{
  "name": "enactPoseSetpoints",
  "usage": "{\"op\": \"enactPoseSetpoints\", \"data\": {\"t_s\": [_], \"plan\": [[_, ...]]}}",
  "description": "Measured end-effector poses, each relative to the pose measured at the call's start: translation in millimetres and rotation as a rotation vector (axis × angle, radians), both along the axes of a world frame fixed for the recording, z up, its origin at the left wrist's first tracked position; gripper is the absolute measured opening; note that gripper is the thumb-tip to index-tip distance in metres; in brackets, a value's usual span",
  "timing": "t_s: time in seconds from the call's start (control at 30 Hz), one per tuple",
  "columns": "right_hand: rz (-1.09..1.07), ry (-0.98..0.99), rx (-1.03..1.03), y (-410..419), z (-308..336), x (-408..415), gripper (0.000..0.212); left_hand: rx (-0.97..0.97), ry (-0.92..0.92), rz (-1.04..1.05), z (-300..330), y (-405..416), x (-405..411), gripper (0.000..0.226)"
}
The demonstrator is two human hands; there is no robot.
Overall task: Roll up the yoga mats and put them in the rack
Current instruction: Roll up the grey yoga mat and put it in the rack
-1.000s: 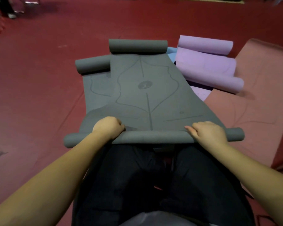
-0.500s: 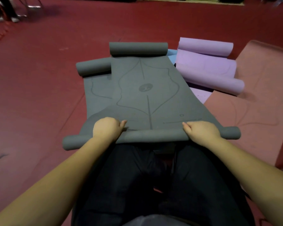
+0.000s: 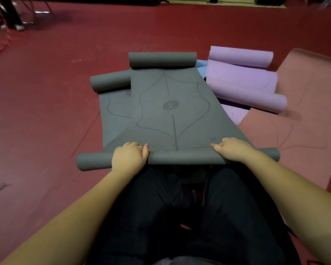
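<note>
A grey yoga mat [image 3: 170,111] with an engraved line pattern lies stretched out in front of me, its far end curled into a roll [image 3: 161,59]. Its near end forms a tight roll [image 3: 180,157] across my knees. My left hand [image 3: 129,156] curls over that roll left of centre. My right hand [image 3: 232,149] curls over it on the right. A second grey mat [image 3: 113,104] lies under the first, with its own roll [image 3: 110,82] at the far left.
Purple mats [image 3: 243,83], partly rolled, lie to the right on the red floor [image 3: 46,92]. A pink mat [image 3: 294,121] is spread at the far right. A blue mat edge [image 3: 201,65] peeks between the grey and purple mats. Chair legs [image 3: 40,8] stand far left.
Both hands have pushed the near roll a little further forward along the grey mat, and the roll has grown slightly thicker.
</note>
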State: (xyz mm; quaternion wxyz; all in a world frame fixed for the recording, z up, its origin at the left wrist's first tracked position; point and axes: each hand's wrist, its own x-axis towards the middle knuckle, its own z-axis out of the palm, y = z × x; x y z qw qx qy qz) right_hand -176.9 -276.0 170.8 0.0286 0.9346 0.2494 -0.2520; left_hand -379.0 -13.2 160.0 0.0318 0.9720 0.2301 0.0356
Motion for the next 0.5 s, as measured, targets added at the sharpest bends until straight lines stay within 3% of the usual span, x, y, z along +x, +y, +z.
{"op": "enactPoseSetpoints", "data": {"t_s": [0.2,0.37,0.5], "plan": [[0.048,-0.436,0.226,-22.5,-12.6,-26.9,0.042,-0.127,0.109,0.090,-1.3,7.1,18.8,0.053],[0.056,-0.480,0.178,-23.1,-14.3,-29.3,0.049,-0.183,0.183,0.069,8.6,11.4,26.3,0.051],[0.021,-0.325,0.107,-11.7,4.6,-12.0,0.058,-0.178,0.227,0.044,28.8,16.6,31.8,0.050]]}}
